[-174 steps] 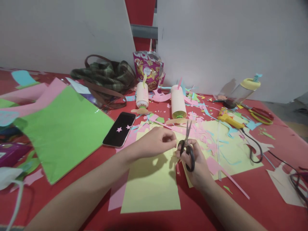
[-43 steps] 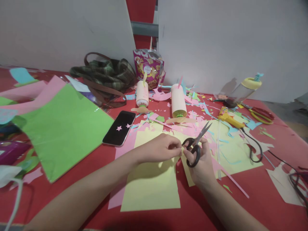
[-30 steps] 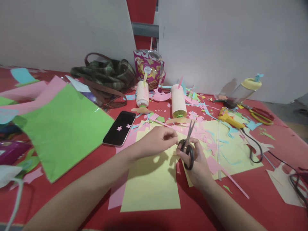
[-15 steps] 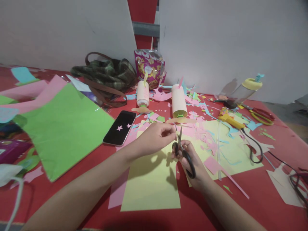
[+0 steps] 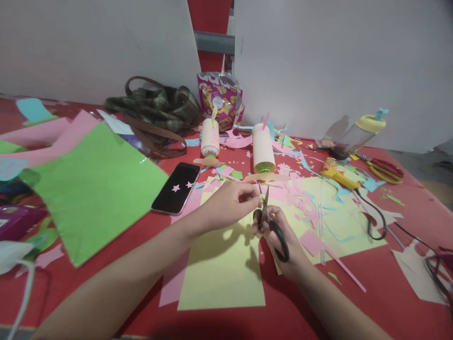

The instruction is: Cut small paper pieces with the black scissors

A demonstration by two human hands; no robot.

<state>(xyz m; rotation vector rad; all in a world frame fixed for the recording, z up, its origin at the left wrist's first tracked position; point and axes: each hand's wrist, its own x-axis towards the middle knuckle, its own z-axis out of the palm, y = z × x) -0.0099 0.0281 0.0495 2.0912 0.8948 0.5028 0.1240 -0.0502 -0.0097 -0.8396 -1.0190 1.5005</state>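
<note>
Black-handled scissors [image 5: 279, 240] are in my right hand [image 5: 285, 243], fingers through the loops and blades slightly parted, pointing away from me. My left hand [image 5: 235, 200] is closed in a pinch right beside the blades; whatever lies between its fingertips is too small to make out. Beneath both hands is a pale yellow sheet [image 5: 222, 278], with a pink sheet [image 5: 172, 283] partly under it. To the left, a phone [image 5: 171, 200] lies with small pink paper stars [image 5: 176, 188] on its dark screen.
Two paper-wrapped bottles with propellers, a nearer one [image 5: 263, 146] and a farther one [image 5: 210, 134], lie ahead among paper scraps. Rightward are a yellow glue gun [image 5: 338, 177], red-and-yellow-handled tools [image 5: 385, 170] and a clear bottle [image 5: 359, 134]. A green sheet [image 5: 99, 189] and a plaid bag [image 5: 166, 106] are leftward.
The scissor blades stand slightly wider apart than before. Both hands have otherwise hardly moved, and the things around them stay put.
</note>
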